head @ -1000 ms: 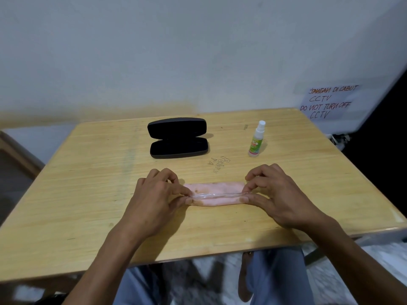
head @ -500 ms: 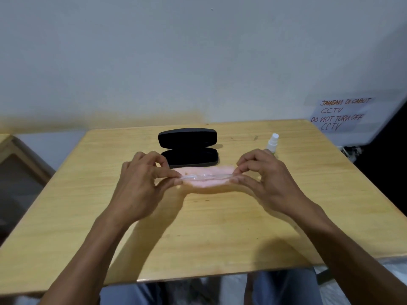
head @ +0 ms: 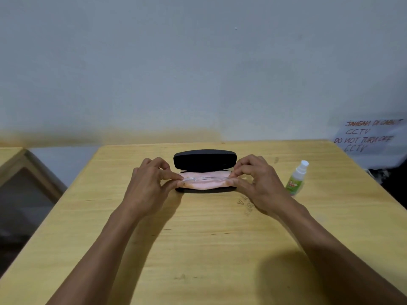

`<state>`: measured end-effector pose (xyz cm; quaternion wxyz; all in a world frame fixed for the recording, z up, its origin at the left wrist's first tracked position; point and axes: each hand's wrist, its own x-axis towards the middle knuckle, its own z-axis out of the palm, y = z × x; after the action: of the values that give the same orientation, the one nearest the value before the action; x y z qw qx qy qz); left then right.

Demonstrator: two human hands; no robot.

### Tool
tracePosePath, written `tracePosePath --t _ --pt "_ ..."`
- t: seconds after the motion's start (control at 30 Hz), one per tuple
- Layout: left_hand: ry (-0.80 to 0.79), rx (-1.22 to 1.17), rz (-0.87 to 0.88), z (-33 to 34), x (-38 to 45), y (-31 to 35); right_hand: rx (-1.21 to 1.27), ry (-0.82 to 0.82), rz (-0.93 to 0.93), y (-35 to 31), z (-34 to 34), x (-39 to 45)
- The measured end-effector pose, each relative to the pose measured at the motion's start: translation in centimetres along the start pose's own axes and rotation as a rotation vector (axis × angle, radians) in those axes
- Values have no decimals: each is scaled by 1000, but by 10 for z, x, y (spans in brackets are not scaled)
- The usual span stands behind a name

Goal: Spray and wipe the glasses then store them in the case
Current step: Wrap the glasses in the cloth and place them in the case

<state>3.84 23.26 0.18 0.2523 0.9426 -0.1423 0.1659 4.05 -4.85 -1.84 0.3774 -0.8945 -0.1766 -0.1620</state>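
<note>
1. Glasses (head: 203,178), clear-framed and folded, are held with a pink cloth (head: 204,184) just above the near half of the open black case (head: 204,160), at the far middle of the table (head: 198,249).
2. Left hand (head: 149,183): fingers are curled and the left end of the bundle is pinched between thumb and fingertips.
3. Right hand (head: 256,180): the right end is pinched likewise.
4. Handling is judged as light, thin and fragile; the clear frame is probably slippery, the cloth soft and limp.
5. Hold is best taken at the 2 ends, by the hinges, so that the lenses are left untouched.
6. Spray bottle (head: 297,178) is stood upright to the right of the case, apart from it.
</note>
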Motion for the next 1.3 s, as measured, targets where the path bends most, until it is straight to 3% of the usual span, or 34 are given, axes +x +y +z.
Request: tracePosePath --t 0.83,1.3 --pt "-175 -123 -130 4 11 4 -73 -77 92 6 1 2" --pt "-93 -115 -167 18 -4 5 -10 -72 187 2 -4 -5"
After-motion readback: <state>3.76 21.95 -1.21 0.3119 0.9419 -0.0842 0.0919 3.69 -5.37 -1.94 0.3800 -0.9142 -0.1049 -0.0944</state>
